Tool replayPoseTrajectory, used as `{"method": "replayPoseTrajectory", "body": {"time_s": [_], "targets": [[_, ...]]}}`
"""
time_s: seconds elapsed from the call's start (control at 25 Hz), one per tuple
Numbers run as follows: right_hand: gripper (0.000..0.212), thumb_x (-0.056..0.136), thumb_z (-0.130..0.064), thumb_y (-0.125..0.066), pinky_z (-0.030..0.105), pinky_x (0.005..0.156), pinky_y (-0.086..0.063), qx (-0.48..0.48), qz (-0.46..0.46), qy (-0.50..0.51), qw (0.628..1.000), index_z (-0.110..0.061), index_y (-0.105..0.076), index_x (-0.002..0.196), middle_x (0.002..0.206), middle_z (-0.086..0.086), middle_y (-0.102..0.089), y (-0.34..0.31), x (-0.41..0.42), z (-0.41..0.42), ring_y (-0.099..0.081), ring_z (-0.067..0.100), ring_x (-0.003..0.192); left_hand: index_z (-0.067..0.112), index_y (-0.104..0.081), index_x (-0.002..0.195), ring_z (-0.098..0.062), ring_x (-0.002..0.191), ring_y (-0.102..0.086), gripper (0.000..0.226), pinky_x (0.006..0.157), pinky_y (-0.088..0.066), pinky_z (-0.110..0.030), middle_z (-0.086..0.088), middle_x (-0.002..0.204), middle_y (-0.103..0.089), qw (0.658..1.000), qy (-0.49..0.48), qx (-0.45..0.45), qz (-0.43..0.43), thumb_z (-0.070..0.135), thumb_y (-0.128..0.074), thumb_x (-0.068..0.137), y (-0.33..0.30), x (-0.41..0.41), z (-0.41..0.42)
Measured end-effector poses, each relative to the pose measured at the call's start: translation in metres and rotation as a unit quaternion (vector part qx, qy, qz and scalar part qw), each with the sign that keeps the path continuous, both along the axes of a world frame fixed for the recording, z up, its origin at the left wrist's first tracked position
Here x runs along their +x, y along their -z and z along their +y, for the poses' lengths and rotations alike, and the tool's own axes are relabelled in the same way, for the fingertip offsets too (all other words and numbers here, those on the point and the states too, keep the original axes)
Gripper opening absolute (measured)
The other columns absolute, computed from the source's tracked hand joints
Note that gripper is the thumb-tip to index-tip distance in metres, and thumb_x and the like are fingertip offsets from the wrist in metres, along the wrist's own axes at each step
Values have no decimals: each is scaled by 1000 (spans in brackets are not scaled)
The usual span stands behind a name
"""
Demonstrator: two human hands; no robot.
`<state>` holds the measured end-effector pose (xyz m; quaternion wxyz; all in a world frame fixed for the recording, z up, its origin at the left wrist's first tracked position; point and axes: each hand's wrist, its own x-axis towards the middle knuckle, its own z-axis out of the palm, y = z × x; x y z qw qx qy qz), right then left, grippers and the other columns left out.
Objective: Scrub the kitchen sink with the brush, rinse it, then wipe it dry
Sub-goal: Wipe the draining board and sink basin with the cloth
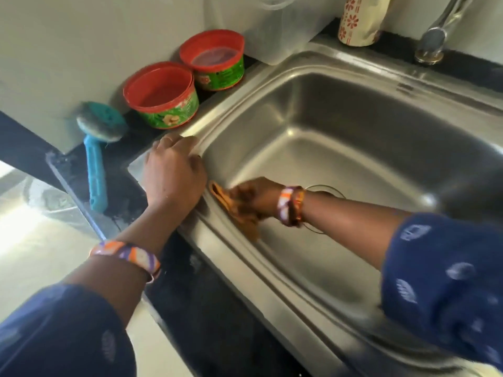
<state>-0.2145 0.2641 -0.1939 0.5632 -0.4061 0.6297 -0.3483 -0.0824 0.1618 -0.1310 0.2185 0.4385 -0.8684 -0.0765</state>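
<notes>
Head view: my right hand (251,198) is down inside the sink (340,137), against the left inner wall near the rim, fingers curled round an orange-yellow cloth (239,213). The cloth is bunched under my palm and pressed to the steel; a loop of it sticks out toward the rim, and the lower end trails down the wall. The hand and cloth are motion-blurred, so I can't make out single fingers.

My left hand (174,172) rests on the sink's left rim, fingers bent over the raised edge and touching it, holding nothing. Both wrists carry orange, white and purple bangles; both sleeves are dark blue with a pale print.

The drain ring (325,190) shows just behind my right wrist, partly hidden by the forearm.

The brush (98,148), with blue handle and round head, lies on the dark counter (206,308) left of the sink, head toward the wall, well apart from both hands. Two red tubs with green labels (163,96) (215,59) stand beside each other behind the rim. The tap (432,42) and a flowered container (359,20) stand at the far edge.
</notes>
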Motion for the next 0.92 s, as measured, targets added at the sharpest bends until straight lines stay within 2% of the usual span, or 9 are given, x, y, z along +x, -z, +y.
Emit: {"method": "replayPoseTrajectory", "body": {"time_s": [0.12, 0.24, 0.32, 0.4, 0.48, 0.56, 0.68, 0.8, 0.92], "targets": [[27, 84, 8, -60, 11, 43, -46, 221, 13, -290, 931, -10, -68, 103, 53, -15, -65, 3, -34, 74, -58, -3, 46, 11, -67, 115, -38, 109, -53, 35, 89, -42, -40, -18, 118, -59, 1000, -15, 7, -17, 8, -54, 83, 2, 0, 1], [24, 78, 7, -67, 9, 42, -40, 217, 52, -347, 911, -14, -75, 87, 51, -18, -64, 7, -44, 104, -55, -5, 45, 14, -65, 119, -36, 112, -52, 37, 93, -43, -40, -15, 122, -58, 999, -23, 22, -24, 10, -55, 84, 2, -2, 0], [30, 79, 8, -66, 7, 41, -38, 145, 107, -281, 943, -3, -69, 107, 47, -20, -61, 7, -32, 82, -53, -8, 43, 15, -65, 120, -35, 114, -51, 37, 95, -44, -41, -13, 124, -58, 999, -29, 33, -19, 10, -55, 85, 3, -3, 0], [31, 80, 6, -65, 9, 41, -42, 84, 69, -116, 987, 2, -66, 111, 46, -15, -62, 10, -14, 41, -54, -5, 42, 15, -65, 119, -34, 114, -51, 36, 94, -44, -41, -12, 123, -58, 999, -29, 38, -12, 9, -56, 85, 3, -2, 0], [19, 81, -2, -67, 14, 45, -46, 44, 19, 83, 995, 6, -70, 99, 46, -7, -60, 13, 2, -10, -54, 4, 46, 13, -66, 117, -34, 114, -51, 35, 94, -44, -41, -13, 122, -59, 999, -29, 35, -12, 9, -55, 85, 4, -1, 0], [16, 82, -18, -67, 21, 53, -50, -3, 130, 153, 980, -3, -72, 76, 53, -1, -64, 14, 11, -48, -57, 14, 55, 13, -66, 117, -35, 113, -51, 34, 94, -44, -42, -14, 121, -59, 999, -22, 27, -14, 9, -55, 85, 5, -2, -1], [26, 81, -32, -63, 29, 77, -55, -2, 317, 11, 948, -11, -74, 90, 91, 11, -73, 26, 14, -50, -68, 23, 86, 11, -67, 112, -35, 111, -51, 30, 89, -44, -40, -15, 118, -59, 999, -24, 23, -29, 8, -54, 85, 4, -2, -1], [26, 80, -21, -68, 20, 79, -49, 33, 323, -136, 936, -21, -72, 106, 104, 2, -72, 37, 4, -7, -65, 13, 93, 6, -66, 107, -35, 110, -49, 26, 86, -42, -39, -16, 117, -57, 998, -23, 23, -48, 7, -51, 86, 2, -2, 2], [25, 79, -6, -69, 26, 77, -49, 62, 311, -329, 889, -6, -73, 104, 98, 15, -72, 40, -11, 41, -65, 22, 86, 7, -66, 105, -36, 111, -48, 26, 83, -42, -40, -17, 116, -56, 998, -13, 20, -65, 9, -49, 85, 1, -2, 1]]}}
